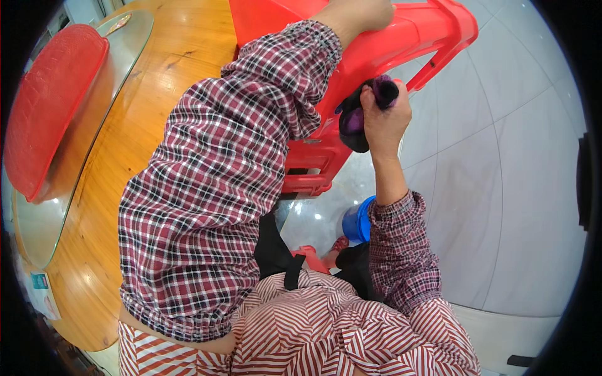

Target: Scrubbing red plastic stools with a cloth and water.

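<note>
My right hand is closed around a bunched black and purple cloth. The cloth lies against the side of a red plastic stool, and a rolled end of it sticks out between thumb and fingers. At the top of the view, my left hand is over the upper part of the same stool. Its fingers are mostly hidden, so its grip does not show. Plaid sleeve covers reach down to both wrists.
To the left stands a wooden table with a glass turntable carrying a red mesh food cover. A packet lies near the table edge. A blue bucket stands on the tiled floor, beside my foot.
</note>
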`<state>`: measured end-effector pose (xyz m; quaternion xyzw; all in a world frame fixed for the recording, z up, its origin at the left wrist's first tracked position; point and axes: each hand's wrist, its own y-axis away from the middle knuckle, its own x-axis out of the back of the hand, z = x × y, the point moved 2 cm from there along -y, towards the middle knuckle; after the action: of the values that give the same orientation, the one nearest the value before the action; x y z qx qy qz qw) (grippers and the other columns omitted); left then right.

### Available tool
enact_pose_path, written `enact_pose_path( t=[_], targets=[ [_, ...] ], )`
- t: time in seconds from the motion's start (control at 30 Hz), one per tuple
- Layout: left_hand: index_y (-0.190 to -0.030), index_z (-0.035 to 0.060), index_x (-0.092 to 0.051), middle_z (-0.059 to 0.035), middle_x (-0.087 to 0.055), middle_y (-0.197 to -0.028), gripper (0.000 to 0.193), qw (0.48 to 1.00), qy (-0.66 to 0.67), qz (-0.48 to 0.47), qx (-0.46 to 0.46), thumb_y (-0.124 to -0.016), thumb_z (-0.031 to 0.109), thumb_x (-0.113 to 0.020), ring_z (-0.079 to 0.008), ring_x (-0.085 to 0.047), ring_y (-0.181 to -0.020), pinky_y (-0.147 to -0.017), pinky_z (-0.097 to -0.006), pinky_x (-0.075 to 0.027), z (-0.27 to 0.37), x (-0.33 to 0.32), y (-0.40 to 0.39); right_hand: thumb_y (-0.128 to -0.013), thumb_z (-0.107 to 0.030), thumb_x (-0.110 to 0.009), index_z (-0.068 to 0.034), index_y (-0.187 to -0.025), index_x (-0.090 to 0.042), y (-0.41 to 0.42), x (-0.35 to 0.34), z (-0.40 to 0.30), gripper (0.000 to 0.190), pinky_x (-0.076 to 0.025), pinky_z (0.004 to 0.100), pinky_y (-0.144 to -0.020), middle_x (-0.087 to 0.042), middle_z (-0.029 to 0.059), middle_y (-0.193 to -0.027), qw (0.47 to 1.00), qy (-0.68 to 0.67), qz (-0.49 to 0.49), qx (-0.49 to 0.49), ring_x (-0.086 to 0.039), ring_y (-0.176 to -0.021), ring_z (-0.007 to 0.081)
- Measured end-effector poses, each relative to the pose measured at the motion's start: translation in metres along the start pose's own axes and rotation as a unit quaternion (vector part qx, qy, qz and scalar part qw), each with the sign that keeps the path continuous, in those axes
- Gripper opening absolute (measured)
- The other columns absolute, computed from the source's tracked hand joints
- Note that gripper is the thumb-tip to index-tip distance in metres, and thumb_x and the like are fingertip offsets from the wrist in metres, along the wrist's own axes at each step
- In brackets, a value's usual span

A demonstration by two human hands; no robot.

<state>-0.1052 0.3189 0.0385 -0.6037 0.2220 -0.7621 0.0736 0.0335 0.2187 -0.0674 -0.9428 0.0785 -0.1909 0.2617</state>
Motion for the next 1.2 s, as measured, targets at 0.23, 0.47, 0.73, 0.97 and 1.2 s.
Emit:
enact_pose_path(
  t=[0.23,0.47,0.73,0.97,1.2],
  targets=[
    [-0.092,0.0033,-0.071,-0.0183,-0.069,-0.095,0.033,0.996,0.051,0.065,0.038,-0.092,0.026,-0.048,-0.0353,-0.067,-0.090,-0.079,-0.0468,-0.051,-0.002,-0.004,0.009,-0.075,-0.015,-0.072,-0.003,-0.085,-0.056,0.035,-0.019,0.028,0.022,-0.049,0.0366,-0.068,-0.063,0.0148,-0.079,0.999,0.045,-0.009,-0.023,-0.064,-0.073,0.0290],
    [-0.094,0.0034,-0.070,-0.0186,-0.069,-0.098,0.035,0.995,0.075,0.053,0.043,-0.092,0.030,-0.048,-0.0343,-0.066,-0.094,-0.082,-0.0464,-0.050,-0.010,-0.003,0.009,-0.074,-0.015,-0.074,-0.003,-0.085,-0.055,0.007,-0.017,0.003,0.025,-0.049,0.0381,-0.065,-0.061,0.0151,-0.075,0.999,0.031,0.006,0.033,-0.062,-0.069,0.0317],
    [-0.095,0.0031,-0.071,-0.0193,-0.069,-0.100,0.037,0.993,0.091,0.033,0.061,-0.091,0.032,-0.049,-0.0347,-0.065,-0.097,-0.085,-0.0461,-0.049,-0.006,-0.011,0.006,-0.072,-0.019,-0.074,-0.006,-0.090,-0.055,0.053,-0.034,0.073,0.030,-0.049,0.0433,-0.067,-0.062,0.0174,-0.084,0.996,0.087,-0.007,-0.031,-0.062,-0.077,0.0398],
    [-0.091,0.0005,-0.070,-0.0212,-0.069,-0.097,0.039,0.997,0.064,0.006,0.046,-0.091,0.030,-0.045,-0.0370,-0.066,-0.095,-0.083,-0.0470,-0.050,0.020,-0.016,-0.015,-0.073,-0.023,-0.074,-0.007,-0.096,-0.059,0.065,-0.010,0.169,0.032,-0.050,0.0451,-0.073,-0.066,0.0174,-0.088,0.957,0.192,-0.058,-0.212,-0.064,-0.085,0.0389],
    [-0.089,0.0037,-0.071,-0.0224,-0.068,-0.096,0.040,0.999,0.022,-0.014,0.035,-0.091,0.032,-0.043,-0.0391,-0.065,-0.092,-0.083,-0.0496,-0.049,0.054,-0.011,-0.035,-0.083,-0.014,-0.067,-0.002,-0.112,-0.062,0.056,0.096,0.161,0.032,-0.054,0.0327,-0.077,-0.067,0.0056,-0.094,0.771,-0.460,0.025,-0.439,-0.066,-0.083,0.0192]
  ],
)
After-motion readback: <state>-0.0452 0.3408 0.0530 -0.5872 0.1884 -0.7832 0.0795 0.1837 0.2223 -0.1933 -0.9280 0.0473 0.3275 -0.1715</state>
